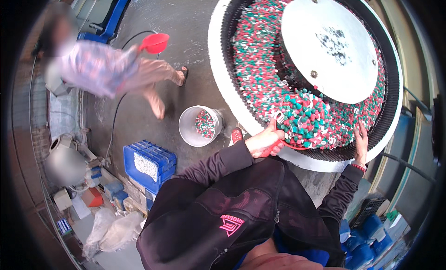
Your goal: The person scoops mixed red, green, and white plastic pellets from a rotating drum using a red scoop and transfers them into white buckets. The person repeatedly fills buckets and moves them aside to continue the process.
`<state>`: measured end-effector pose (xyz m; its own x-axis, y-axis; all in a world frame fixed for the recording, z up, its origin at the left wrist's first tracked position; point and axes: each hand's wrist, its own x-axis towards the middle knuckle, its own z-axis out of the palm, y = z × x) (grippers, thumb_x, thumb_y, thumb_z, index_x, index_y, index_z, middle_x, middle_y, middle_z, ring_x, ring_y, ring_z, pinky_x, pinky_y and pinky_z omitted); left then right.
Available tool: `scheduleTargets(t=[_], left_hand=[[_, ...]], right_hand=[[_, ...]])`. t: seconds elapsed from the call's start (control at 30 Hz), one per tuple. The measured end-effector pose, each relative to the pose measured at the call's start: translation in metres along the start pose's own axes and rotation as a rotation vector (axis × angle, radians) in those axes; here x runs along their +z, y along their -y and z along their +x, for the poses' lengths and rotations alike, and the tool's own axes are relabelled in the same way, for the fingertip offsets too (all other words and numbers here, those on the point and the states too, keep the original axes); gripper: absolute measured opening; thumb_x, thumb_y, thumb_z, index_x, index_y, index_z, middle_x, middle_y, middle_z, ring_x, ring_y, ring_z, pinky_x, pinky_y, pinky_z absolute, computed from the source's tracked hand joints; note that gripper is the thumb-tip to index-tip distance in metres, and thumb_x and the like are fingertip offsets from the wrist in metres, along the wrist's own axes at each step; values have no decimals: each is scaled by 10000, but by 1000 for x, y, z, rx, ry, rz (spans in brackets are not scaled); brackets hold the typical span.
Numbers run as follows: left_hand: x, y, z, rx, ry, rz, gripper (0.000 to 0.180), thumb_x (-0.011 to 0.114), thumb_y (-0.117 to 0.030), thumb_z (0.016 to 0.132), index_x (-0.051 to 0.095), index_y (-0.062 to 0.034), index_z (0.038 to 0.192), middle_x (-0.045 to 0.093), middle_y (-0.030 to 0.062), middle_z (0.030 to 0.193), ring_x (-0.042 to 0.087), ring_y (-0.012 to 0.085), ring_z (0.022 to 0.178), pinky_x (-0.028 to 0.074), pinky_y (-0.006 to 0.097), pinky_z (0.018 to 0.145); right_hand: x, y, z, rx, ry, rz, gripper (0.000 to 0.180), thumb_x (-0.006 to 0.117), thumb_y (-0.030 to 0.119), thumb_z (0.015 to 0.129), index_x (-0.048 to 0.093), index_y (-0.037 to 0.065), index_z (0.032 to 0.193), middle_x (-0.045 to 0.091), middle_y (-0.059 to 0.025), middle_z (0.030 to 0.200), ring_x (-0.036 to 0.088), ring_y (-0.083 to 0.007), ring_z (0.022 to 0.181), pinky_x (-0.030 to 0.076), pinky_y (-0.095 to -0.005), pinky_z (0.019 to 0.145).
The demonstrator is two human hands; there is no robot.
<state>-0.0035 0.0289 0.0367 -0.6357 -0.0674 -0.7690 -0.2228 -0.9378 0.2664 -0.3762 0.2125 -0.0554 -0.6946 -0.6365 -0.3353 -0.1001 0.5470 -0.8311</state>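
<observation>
My left hand point(265, 141) is closed on the handle of a red scoop point(297, 148), which is heaped with small red, green and white pieces point(306, 119). The loaded scoop is over the near side of a large round white tub point(223, 84), whose ring-shaped channel is full of the same pieces point(260, 52). At the tub's near right edge, my right hand point(360, 142) reaches over the rim with its fingers stretched out beside the pieces. It holds nothing that I can see. The scoop's bowl is mostly hidden under its heap.
A white round cover point(325, 47) tops the tub's middle. Left of the tub, a white bucket point(188, 126) with similar pieces stands on wet floor. A blue crate point(155, 158) holds white pieces. Another person point(102, 70) with a red scoop point(154, 43) is at the left, near a black hose point(113, 126).
</observation>
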Motion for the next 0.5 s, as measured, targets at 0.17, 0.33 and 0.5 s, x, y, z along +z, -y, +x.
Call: scheduleTargets(t=[0.17, 0.33, 0.5], left_hand=[[-37, 6, -85, 175, 124, -158, 209, 463, -94, 849, 388, -161, 1032, 390, -15, 607, 370, 51, 454, 327, 195, 388], [-107, 13, -165, 329, -27, -173, 96, 451, -73, 827, 398, -104, 901, 402, -11, 581, 372, 55, 429, 310, 195, 357], [-195, 33, -231, 497, -192, -237, 232, 422, -35, 815, 356, -107, 1026, 406, -5, 600, 380, 62, 443, 325, 207, 362]], right_hand=[[26, 30, -28, -24, -10, 25, 473, 586, 165, 837, 467, 45, 1279, 405, -136, 1353, 336, -225, 1271, 253, -333, 1040], [62, 64, -59, -7, -5, 48, 484, 600, 217, 833, 470, 108, 1287, 352, -97, 1392, 295, -245, 1292, 243, -428, 1038], [93, 81, -85, 83, 50, 80, 477, 572, 268, 849, 454, 199, 1305, 339, -52, 1406, 306, -265, 1288, 272, -538, 968]])
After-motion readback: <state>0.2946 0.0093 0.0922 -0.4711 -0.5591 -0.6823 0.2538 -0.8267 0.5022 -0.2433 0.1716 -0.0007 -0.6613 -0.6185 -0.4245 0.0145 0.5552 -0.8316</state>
